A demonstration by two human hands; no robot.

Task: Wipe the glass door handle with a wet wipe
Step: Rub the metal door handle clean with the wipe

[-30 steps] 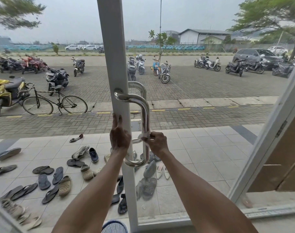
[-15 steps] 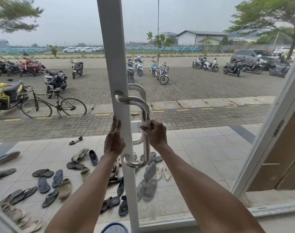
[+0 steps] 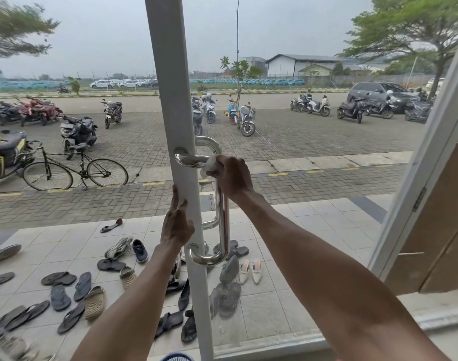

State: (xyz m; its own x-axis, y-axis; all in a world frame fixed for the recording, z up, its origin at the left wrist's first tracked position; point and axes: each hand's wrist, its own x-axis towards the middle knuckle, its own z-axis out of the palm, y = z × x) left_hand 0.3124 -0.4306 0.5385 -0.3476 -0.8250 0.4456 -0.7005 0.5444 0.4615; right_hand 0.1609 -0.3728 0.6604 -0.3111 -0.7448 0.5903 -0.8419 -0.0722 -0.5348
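A polished steel pull handle [image 3: 223, 220] is fixed to the white frame [image 3: 170, 100] of a glass door, with a twin handle behind the glass. My right hand [image 3: 231, 175] grips a white wet wipe [image 3: 210, 164] wrapped round the handle's upper bend. Only a small fold of the wipe shows by my fingers. My left hand [image 3: 177, 225] lies flat against the door frame, fingers straight and pointing up, just left of the handle's lower half.
Through the glass, several sandals and shoes [image 3: 113, 269] lie on the tiled porch. A bicycle [image 3: 74, 173] and parked motorbikes [image 3: 243, 118] stand on the paving beyond. A second white door frame [image 3: 415, 194] slants at the right, with a brown panel behind it.
My right hand has slid the wipe up the handle from its lower half to the top bend. My left hand stays pressed on the frame.
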